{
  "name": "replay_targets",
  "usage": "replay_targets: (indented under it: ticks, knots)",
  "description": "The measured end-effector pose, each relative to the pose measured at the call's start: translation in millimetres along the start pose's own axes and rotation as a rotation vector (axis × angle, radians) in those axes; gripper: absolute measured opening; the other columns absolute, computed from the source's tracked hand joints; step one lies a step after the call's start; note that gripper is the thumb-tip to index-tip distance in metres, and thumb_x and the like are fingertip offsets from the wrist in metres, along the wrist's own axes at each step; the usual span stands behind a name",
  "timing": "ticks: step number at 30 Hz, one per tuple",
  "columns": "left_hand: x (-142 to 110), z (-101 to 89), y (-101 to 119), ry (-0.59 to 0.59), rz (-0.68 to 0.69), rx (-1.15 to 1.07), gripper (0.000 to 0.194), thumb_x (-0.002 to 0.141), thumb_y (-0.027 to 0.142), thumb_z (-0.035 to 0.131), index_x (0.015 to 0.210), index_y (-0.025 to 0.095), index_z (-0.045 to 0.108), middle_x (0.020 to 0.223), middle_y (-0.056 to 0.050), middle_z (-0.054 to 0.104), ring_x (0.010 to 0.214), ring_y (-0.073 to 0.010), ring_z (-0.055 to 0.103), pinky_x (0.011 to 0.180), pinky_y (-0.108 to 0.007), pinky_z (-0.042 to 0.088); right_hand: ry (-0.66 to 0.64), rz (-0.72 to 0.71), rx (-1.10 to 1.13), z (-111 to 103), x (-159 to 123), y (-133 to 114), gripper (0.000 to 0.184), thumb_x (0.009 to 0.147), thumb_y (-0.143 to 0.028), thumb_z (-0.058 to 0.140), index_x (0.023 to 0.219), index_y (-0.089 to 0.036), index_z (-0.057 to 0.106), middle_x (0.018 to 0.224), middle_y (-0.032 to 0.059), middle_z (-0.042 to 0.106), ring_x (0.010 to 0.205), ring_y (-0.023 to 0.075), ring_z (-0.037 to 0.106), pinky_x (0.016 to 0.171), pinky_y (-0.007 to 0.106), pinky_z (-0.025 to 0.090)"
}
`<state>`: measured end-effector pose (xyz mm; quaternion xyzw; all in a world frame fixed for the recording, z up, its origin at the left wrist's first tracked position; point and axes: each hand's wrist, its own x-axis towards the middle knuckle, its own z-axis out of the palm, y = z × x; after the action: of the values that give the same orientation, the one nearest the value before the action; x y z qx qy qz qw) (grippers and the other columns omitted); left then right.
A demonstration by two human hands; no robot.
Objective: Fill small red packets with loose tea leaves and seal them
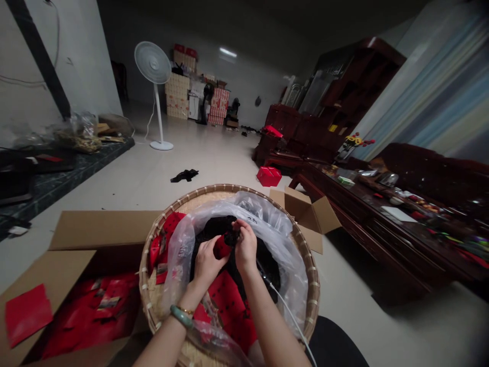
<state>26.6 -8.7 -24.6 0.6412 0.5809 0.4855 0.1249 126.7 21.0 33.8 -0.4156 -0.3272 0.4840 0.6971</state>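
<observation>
My left hand (208, 262) is closed around a small red packet (221, 248) over the middle of the basket. Beside it, the fingers of my right hand (245, 248) pinch a dark, crumpled piece (231, 237) at the packet's upper end; its exact kind is unclear. Beneath both hands, a clear plastic bag (179, 265) lies opened out, with a heap of black soft material (267, 265) inside. Red sheets with black dots (229, 300) lie in front of the heap. All this sits in a round woven basket (314, 285). A white cord (286, 308) runs across its right side.
At left, an open cardboard box (105, 229) holds red packets; another open box (324, 216) stands at right. Beyond are a red box (269, 176), a black item (184, 176) on the floor, and a white fan (153, 63). A cluttered dark wooden table (344, 204) stands at right.
</observation>
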Motion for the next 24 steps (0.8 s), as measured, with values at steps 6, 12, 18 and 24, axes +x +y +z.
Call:
replay_targets:
  ticks: [6,12,18,24]
  knots:
    - [0.9,-0.6,-6.6,0.052,-0.082,-0.048,0.050,0.065,0.030,0.068,0.113,0.019,0.057,0.100,-0.008,0.065,0.094,-0.0245,0.061,0.081,-0.039,0.051,0.051,-0.012,0.177,-11.3,0.4,-3.2,0.017,0.073,-0.026,0.054,0.086,-0.019,0.062,0.084,0.0023,0.067,0.087,0.0165,0.064,0.089,0.036,0.046]
    - [2.0,-1.1,-7.5,0.100,-0.085,-0.054,0.051,0.066,0.034,0.068,0.114,0.018,0.056,0.103,-0.010,0.063,0.095,-0.0254,0.060,0.083,-0.041,0.050,-0.185,-0.091,-0.460,-40.5,-10.3,1.8,0.020,0.075,-0.025,0.050,0.079,-0.019,0.068,0.084,0.0055,0.069,0.084,0.0201,0.063,0.082,0.035,0.048]
    - [0.5,-0.7,-6.0,0.112,-0.033,-0.003,0.053,0.067,0.032,0.068,0.117,0.018,0.053,0.105,-0.011,0.062,0.099,-0.0267,0.058,0.084,-0.041,0.049,-0.336,-0.392,-1.087,-59.2,-18.1,2.1,0.027,0.080,-0.017,0.047,0.093,-0.023,0.069,0.089,0.0056,0.070,0.082,0.0208,0.063,0.077,0.034,0.048]
    - [-1.7,1.3,-4.2,0.082,0.008,-0.013,0.052,0.068,0.030,0.067,0.117,0.020,0.053,0.105,-0.009,0.062,0.099,-0.0254,0.058,0.084,-0.040,0.050,-0.135,-0.727,-1.034,-51.1,-3.6,-22.0,0.025,0.086,-0.021,0.043,0.098,-0.019,0.065,0.092,0.0094,0.061,0.091,0.0206,0.055,0.082,0.035,0.045]
